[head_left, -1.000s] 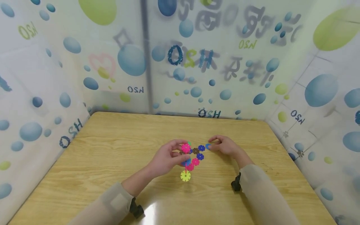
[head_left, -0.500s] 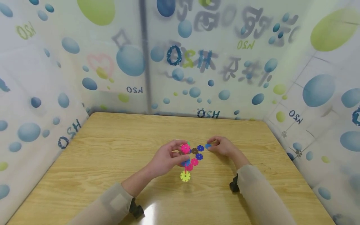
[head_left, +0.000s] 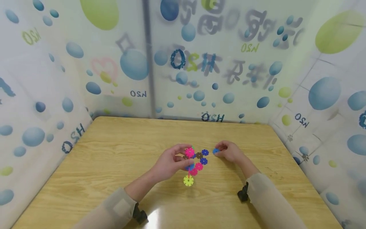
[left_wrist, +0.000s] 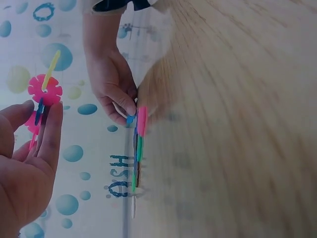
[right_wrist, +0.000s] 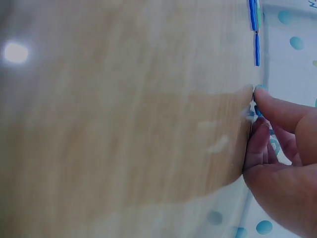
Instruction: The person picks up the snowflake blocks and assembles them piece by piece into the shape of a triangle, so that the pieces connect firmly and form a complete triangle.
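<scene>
My left hand [head_left: 171,161] holds a cluster of notched plastic snowflake discs between thumb and fingers. It includes an upper pink disc [head_left: 189,152], a light blue disc [head_left: 190,166] partly behind the thumb, and a yellow disc [head_left: 188,180] hanging lowest. Beside the cluster, a chain of dark blue, brown and pink discs shows, with a brown disc [head_left: 199,155] in it. In the left wrist view, a row of discs [left_wrist: 139,148] appears edge-on along the tabletop. To the right, my right hand [head_left: 230,152] pinches a single light blue disc [head_left: 215,151], apart from the dark blue disc [head_left: 205,152].
The wooden table [head_left: 120,140] reaches to walls [head_left: 177,101] patterned with bubbles on three sides. A light reflection [head_left: 152,218] shines near the front edge. Black wrist cameras are strapped under both sleeves [head_left: 267,190].
My right hand has drawn slightly rightward with its light blue disc, widening the gap to the dark blue disc. The left hand keeps its hold, almost still.
</scene>
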Motion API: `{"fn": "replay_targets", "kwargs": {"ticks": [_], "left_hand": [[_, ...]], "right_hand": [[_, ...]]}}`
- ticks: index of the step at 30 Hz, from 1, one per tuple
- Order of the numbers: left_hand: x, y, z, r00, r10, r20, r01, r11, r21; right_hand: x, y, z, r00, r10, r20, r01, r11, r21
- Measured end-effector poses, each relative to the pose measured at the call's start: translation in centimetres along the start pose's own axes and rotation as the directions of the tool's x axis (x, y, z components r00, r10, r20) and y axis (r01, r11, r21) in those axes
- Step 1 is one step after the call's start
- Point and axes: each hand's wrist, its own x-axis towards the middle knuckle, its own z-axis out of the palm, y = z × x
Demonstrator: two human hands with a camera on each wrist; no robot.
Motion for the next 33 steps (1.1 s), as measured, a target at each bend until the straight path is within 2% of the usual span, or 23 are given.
{"fn": "replay_targets", "kwargs": {"ticks": [6, 12, 18, 22, 27, 33], "left_hand": [[-0.2, 0.0, 0.1, 1.000, 0.013, 0.000, -0.013, 1.000, 0.009], [-0.1, 0.2, 0.1, 0.999, 0.046, 0.001, -0.046, 0.997, 0.065], [-0.1, 0.5, 0.0, 1.000, 0.018, -0.023, -0.016, 0.996, 0.089], [-0.1, 0.6, -0.1, 1.000, 0.012, -0.023, -0.010, 0.995, 0.098], [-0.2, 0.6, -0.1, 1.000, 0.008, -0.022, -0.006, 0.995, 0.102], [-0.2, 0.6, 0.0, 1.000, -0.002, -0.010, 0.003, 0.997, 0.081]], "right_hand": [[-0.9, 0.5, 0.1, 0.998, -0.001, -0.058, 0.002, 0.999, 0.033], [-3.2, -0.5, 0.1, 0.995, -0.002, -0.097, 0.018, 0.985, 0.172], [-5.8, -2.7, 0.7, 0.989, -0.105, -0.104, 0.131, 0.948, 0.291], [-7.0, -4.2, 1.4, 0.975, -0.178, -0.130, 0.211, 0.924, 0.319], [-7.9, -5.6, 2.3, 0.962, -0.233, -0.141, 0.268, 0.904, 0.335], [-8.3, -6.3, 3.1, 0.950, -0.278, -0.145, 0.312, 0.879, 0.361]]}}
